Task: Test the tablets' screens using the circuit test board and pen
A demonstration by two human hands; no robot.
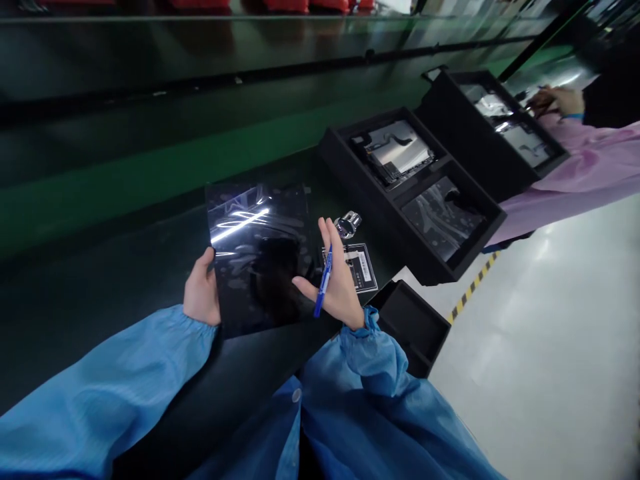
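Observation:
A dark, glossy flat panel (260, 280) covered in wrinkled clear film is in front of me, bright lamp streaks reflecting off it. My left hand (203, 293) grips its left edge, thumb on top and the other fingers hidden. At the right edge is my right hand (341, 287), with a blue pen (324, 283) held across the palm side. Its fingers point away from me and its thumb reaches over the panel; I cannot tell whether the thumb touches. Just beyond those fingers lies a shiny metal object (349, 224), beside a printed black-and-white label (367, 267).
A black two-compartment box (443, 162) holding film-wrapped panels stands at the right, another (545, 170) behind it. A lower black box (413, 323) sits near my right elbow. A co-worker's pink sleeve (590, 160) is at far right. A shelf with red items (285, 5) runs along the top.

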